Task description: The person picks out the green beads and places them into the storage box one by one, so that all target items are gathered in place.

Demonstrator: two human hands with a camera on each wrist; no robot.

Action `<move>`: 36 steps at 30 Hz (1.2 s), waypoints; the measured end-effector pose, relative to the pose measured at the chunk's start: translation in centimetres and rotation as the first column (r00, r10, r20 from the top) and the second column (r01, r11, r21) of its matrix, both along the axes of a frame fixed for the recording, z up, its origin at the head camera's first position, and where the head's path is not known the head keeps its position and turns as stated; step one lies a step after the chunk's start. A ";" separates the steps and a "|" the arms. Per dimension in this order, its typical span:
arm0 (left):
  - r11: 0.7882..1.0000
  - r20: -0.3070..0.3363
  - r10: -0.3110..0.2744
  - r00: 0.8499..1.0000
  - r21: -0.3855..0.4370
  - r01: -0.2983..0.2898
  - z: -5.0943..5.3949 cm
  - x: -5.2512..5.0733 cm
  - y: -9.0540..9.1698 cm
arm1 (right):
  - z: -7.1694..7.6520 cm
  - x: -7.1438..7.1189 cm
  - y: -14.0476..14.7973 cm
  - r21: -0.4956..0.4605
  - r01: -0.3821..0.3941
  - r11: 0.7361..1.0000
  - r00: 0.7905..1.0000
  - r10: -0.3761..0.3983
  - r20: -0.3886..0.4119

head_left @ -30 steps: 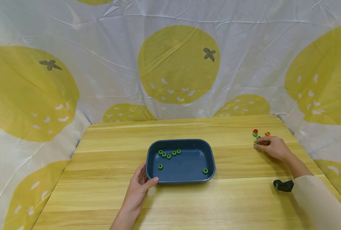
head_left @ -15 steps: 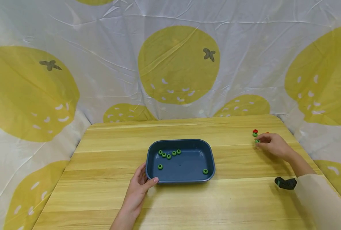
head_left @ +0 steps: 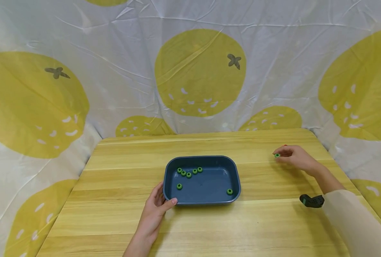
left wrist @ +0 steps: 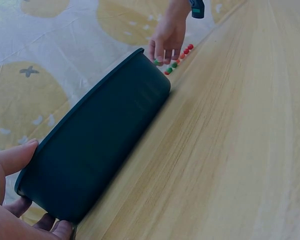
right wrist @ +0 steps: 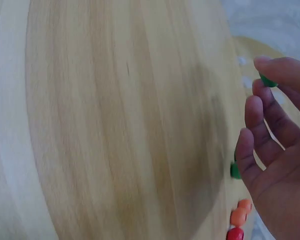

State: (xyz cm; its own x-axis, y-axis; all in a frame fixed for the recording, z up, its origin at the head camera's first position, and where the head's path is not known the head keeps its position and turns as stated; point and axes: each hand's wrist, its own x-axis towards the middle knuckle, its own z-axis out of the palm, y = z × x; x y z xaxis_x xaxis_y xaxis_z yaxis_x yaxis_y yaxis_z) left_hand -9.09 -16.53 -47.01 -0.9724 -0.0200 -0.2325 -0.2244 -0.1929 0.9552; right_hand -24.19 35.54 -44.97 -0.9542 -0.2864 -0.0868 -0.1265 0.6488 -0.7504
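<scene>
A dark blue rectangular tray (head_left: 206, 194) stands on the wooden table. My left hand (head_left: 153, 210) grips its left end, thumb on the rim and the other fingers against the outer wall and bottom edge. Several green beads (head_left: 188, 175) lie in the tray, mostly towards its back left, with one green bead (head_left: 230, 191) near the right end. My right hand (head_left: 296, 157) is over the table's right side, pinching a green bead (right wrist: 268, 82) between thumb and forefinger. In the right wrist view its other fingers are loosely bent.
On the table by my right hand lie a green bead (right wrist: 235, 170), orange beads (right wrist: 238, 217) and a red bead (right wrist: 235, 234), mostly hidden in the head view. A black device (head_left: 311, 201) sits at my right wrist. Lemon-printed cloth (head_left: 200, 71) hangs behind the table (head_left: 119, 200).
My right hand has pinched a green bead from the group at the right and moved left with it, lifting it off the table. The left hand and tray have stayed put.
</scene>
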 end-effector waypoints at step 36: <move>1.000 0.010 0.003 1.000 -0.020 -0.003 0.0 -0.1 0.0 | 3.5 -2.4 -7.9 0.006 -0.223 0.975 0.975 0.223 -0.016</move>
